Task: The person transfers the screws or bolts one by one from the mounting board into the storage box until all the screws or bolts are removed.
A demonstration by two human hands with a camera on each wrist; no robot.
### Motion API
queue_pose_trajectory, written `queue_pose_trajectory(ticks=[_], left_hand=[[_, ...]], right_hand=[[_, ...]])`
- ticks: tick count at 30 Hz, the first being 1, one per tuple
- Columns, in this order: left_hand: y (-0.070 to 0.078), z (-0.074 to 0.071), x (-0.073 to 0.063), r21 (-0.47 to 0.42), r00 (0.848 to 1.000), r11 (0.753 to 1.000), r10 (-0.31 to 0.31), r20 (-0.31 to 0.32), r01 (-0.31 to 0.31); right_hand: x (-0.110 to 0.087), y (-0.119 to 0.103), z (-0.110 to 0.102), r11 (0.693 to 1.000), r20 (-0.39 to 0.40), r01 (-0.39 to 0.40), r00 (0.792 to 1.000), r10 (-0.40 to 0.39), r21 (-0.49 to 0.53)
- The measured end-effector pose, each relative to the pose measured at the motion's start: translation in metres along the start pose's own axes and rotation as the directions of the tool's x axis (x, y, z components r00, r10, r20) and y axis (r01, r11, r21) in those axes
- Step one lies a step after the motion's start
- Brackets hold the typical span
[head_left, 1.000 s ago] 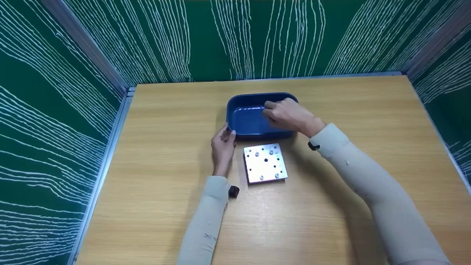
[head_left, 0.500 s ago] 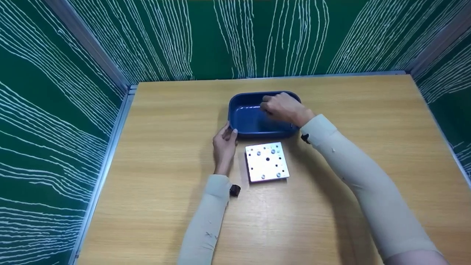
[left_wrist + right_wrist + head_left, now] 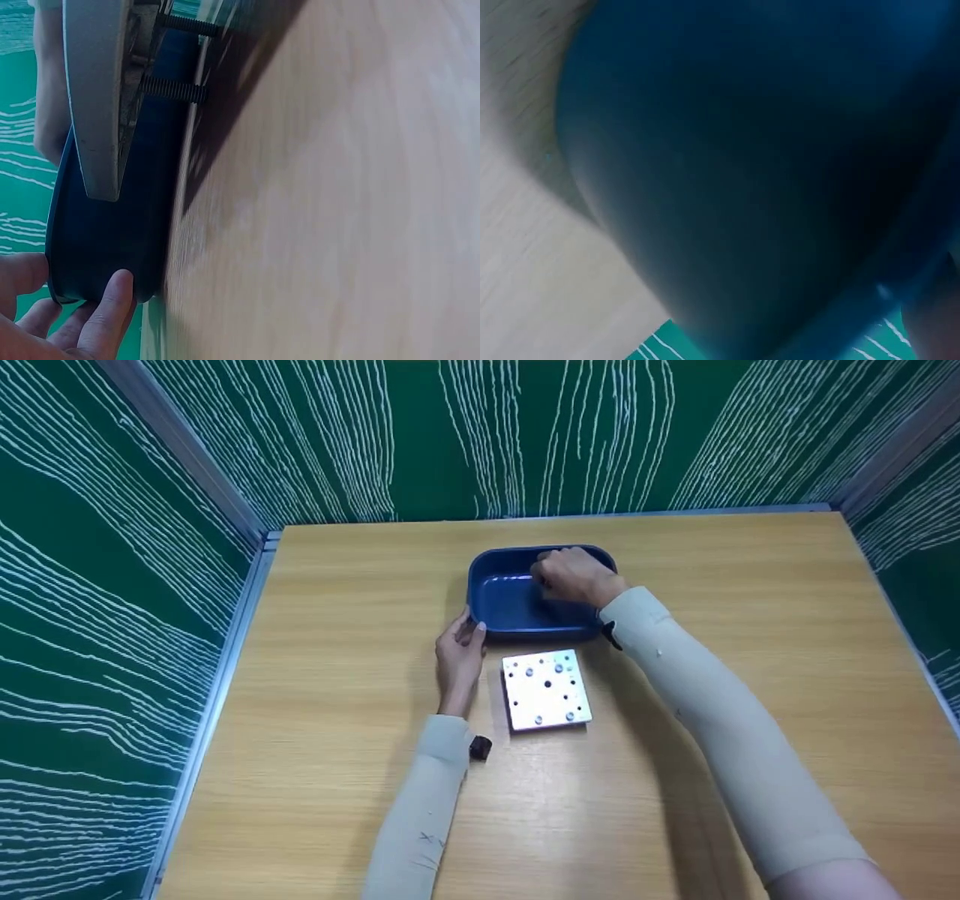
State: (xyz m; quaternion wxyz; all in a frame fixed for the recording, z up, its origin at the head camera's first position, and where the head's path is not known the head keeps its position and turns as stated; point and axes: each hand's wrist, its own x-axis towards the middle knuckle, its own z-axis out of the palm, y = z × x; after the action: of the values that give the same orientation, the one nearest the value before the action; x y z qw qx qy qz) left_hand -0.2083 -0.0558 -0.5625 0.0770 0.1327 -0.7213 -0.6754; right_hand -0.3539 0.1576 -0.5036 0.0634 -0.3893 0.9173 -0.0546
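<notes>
A blue rectangular tray (image 3: 517,619) stands near the back middle of the table. My left hand (image 3: 459,660) grips its front left corner; in the left wrist view the thumb and fingers (image 3: 109,315) lie against the tray's end. Inside the tray's right half, my right hand (image 3: 574,576) is curled, with its fingertips hidden, so whether it holds something is not visible. In front of the tray sits a square metal plate (image 3: 547,694) with holes and several screw heads. Threaded screws (image 3: 176,88) protrude from the plate's underside in the left wrist view.
The wooden table (image 3: 337,660) has a metal frame edge (image 3: 217,682) on its left. Green panels with white wavy lines (image 3: 427,442) enclose the back and sides. The right wrist view is mostly filled by the blurred tray wall.
My right hand has shifted slightly leftward and away from me within the tray, its forearm swinging left. The left hand keeps its place on the tray corner. The view has drifted slightly.
</notes>
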Motion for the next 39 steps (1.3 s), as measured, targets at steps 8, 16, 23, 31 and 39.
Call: queue_pose_trajectory(ticks=[8,16,23,31,39], left_hand=[[0.0,-0.002,0.0,0.048,1.0,0.999,-0.002,-0.002,0.002],[0.001,-0.001,0.001,0.102,1.0,0.995,-0.012,-0.012,0.013],[0.0,-0.001,0.001,0.041,1.0,0.999,-0.004,-0.005,0.004],[-0.001,-0.001,0.0,0.04,1.0,0.999,-0.001,-0.01,0.001],[0.0,-0.001,0.002,0.086,1.0,0.996,-0.007,-0.018,0.008]], right_hand=[[0.01,0.011,0.006,0.991,0.07,-0.075,0.995,0.068,0.107],[0.013,0.02,0.007,0.978,0.119,-0.15,0.984,0.134,0.146],[0.016,0.019,0.011,0.988,0.085,-0.123,0.99,0.115,0.089],[0.017,0.009,0.014,0.984,0.084,-0.174,0.982,0.172,0.024],[0.02,-0.003,0.016,0.953,0.084,-0.303,0.949,0.303,-0.008]])
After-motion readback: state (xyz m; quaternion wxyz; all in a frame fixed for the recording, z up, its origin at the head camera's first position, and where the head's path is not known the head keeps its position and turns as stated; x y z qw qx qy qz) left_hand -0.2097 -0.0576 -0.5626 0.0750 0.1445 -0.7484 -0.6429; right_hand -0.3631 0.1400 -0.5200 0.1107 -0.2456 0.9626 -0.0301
